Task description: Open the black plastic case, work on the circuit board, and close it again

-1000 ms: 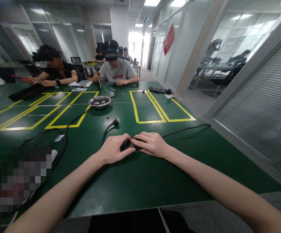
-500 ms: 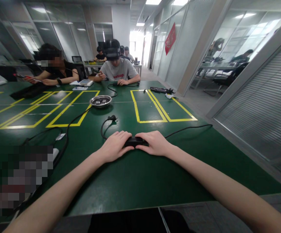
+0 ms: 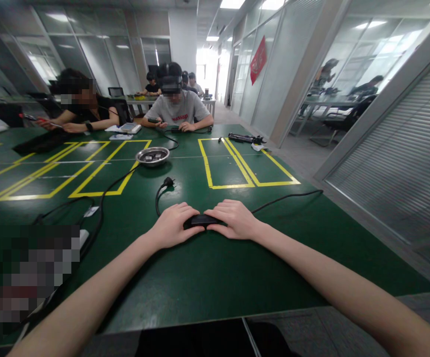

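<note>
A black power adapter point(image 3: 202, 221), slim and oblong, lies between my two hands just above the green table. My left hand point(image 3: 173, 226) is closed round its left end, thumb along the near side and fingers over the top. At the other end my right hand point(image 3: 233, 220) grips it the same way, so only the middle shows. Beyond my left hand, a short curved cord ends in a black plug point(image 3: 168, 182) with its prongs pointing right. A thin black cable point(image 3: 287, 200) runs out from behind my right hand across the table.
A steel bowl point(image 3: 152, 156) with metal parts stands ahead on the green table point(image 3: 207, 287). A black folded tripod-like thing point(image 3: 245, 138) lies at the far right. Cables and a blurred-out object point(image 3: 32, 282) are on the left. Two people sit across, holding tools.
My right hand has shifted from over the adapter's middle to its right end, uncovering the middle. The plug has moved slightly left. The person opposite has lowered their tool.
</note>
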`<action>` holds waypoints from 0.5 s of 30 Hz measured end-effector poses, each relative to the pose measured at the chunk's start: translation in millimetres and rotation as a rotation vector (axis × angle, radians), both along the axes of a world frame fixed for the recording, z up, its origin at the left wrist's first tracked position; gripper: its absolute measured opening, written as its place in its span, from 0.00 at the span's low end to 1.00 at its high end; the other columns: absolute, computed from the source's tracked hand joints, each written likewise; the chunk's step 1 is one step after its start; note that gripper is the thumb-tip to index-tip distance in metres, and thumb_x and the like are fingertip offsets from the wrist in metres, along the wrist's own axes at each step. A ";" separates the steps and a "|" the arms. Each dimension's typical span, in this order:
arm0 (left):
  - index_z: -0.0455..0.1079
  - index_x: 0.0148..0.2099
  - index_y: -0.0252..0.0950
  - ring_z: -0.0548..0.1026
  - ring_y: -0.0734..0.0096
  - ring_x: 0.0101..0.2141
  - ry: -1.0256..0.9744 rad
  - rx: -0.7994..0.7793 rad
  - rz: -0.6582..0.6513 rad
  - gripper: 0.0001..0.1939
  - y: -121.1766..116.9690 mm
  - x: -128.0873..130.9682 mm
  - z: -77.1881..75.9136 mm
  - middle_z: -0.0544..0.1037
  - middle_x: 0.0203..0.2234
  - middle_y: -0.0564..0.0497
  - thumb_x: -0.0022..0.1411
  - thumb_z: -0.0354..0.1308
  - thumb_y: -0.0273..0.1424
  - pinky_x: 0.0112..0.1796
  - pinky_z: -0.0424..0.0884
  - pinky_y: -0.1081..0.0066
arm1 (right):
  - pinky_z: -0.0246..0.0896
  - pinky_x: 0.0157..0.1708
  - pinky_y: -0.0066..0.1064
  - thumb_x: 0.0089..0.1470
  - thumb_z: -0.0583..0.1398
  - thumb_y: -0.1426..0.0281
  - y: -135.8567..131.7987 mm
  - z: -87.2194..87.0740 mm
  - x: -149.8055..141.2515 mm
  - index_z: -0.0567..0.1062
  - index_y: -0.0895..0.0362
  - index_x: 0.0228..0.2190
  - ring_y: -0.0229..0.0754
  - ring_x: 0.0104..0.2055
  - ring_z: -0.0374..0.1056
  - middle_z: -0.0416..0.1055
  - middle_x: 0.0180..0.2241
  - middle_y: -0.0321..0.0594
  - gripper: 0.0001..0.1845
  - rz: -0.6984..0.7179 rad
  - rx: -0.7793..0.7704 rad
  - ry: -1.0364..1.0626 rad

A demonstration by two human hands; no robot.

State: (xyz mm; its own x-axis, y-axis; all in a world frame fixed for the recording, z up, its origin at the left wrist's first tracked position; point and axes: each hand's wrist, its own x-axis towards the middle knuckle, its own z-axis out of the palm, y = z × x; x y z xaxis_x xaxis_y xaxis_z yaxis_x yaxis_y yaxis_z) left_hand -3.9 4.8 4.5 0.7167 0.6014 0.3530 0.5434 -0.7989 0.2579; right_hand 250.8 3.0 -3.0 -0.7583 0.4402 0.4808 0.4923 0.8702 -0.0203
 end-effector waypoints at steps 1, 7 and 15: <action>0.74 0.45 0.36 0.76 0.61 0.37 -0.012 -0.016 0.005 0.16 0.0 0.3 0.2 0.80 0.35 0.47 0.72 0.58 0.44 0.39 0.70 0.65 | 0.64 0.38 0.35 0.71 0.56 0.58 0.8 -0.4 0.5 0.77 0.61 0.48 0.45 0.35 0.74 0.78 0.33 0.46 0.20 -0.007 0.001 0.004; 0.76 0.42 0.37 0.76 0.65 0.33 -0.054 -0.171 0.031 0.14 -5.2 4.6 2.1 0.80 0.32 0.50 0.71 0.59 0.43 0.35 0.69 0.68 | 0.66 0.38 0.34 0.67 0.59 0.53 -1.4 5.9 -1.2 0.66 0.55 0.64 0.47 0.44 0.75 0.75 0.49 0.49 0.31 0.058 -0.013 -0.128; 0.69 0.63 0.39 0.75 0.53 0.55 -0.243 0.055 0.039 0.22 2.5 -2.3 -1.8 0.78 0.55 0.41 0.71 0.59 0.38 0.57 0.71 0.52 | 0.70 0.40 0.36 0.68 0.57 0.60 12.7 -0.5 9.7 0.65 0.54 0.65 0.48 0.42 0.76 0.76 0.45 0.48 0.28 -0.189 -0.110 -0.113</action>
State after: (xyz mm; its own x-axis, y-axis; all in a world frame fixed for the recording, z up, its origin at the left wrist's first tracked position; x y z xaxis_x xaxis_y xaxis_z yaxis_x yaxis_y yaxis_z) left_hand -6.2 7.4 2.7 0.5831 0.6023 0.5452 0.5014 -0.7948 0.3418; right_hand 260.5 15.7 -3.4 -0.7036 0.6245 0.3389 0.6508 0.7579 -0.0454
